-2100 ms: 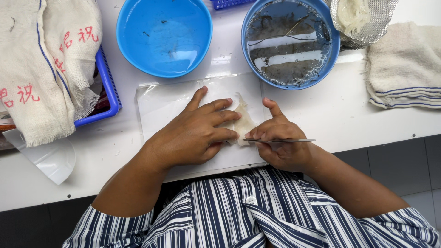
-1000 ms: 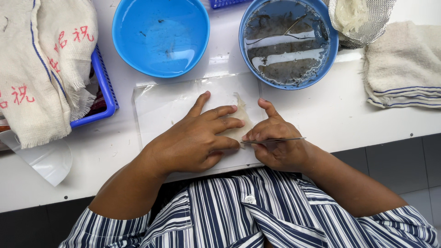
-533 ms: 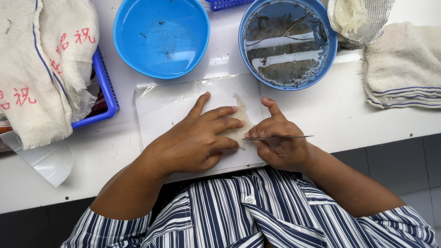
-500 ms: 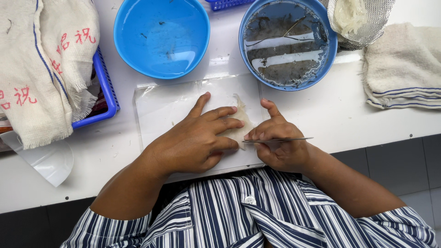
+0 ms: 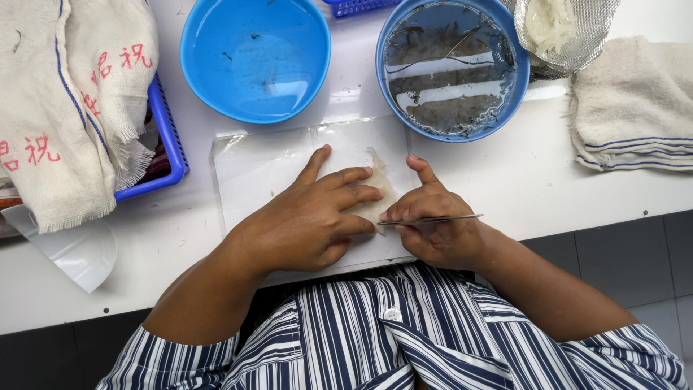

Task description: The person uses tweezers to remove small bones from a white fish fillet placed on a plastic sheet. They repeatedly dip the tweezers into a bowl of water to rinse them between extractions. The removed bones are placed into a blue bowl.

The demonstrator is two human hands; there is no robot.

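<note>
Head view, from nearest outward: a striped shirt (image 5: 404, 347) fills the bottom edge, with both forearms reaching up onto a white counter (image 5: 548, 188). The left hand (image 5: 303, 224) lies palm down, fingers spread and nearly flat, its fingertips pressing on a pale, ragged, cream-coloured piece (image 5: 377, 193) that lies on a clear plastic sheet (image 5: 260, 166). The right hand (image 5: 437, 227) is curled close, thumb and fingers pinched shut on thin metal tweezers (image 5: 433, 219); the tweezers lie level, with one end sticking out to the right and the other end meeting the lower edge of the pale piece, just beside the left fingertips. Whether the tips grip anything is too small to tell.

Left of the sheet, a white cloth with red marks (image 5: 65, 94) hangs over a blue basket (image 5: 170, 144), and a curved clear plastic piece (image 5: 72, 249) lies near the counter's front edge. Further back stand two blue bowls: the left bowl (image 5: 256, 58) holds clear water with a few specks, the right bowl (image 5: 451, 68) holds water with dark bits. A mesh strainer (image 5: 567, 32) with a pale lump inside rests just beside the right bowl, above a folded towel (image 5: 635, 108).
</note>
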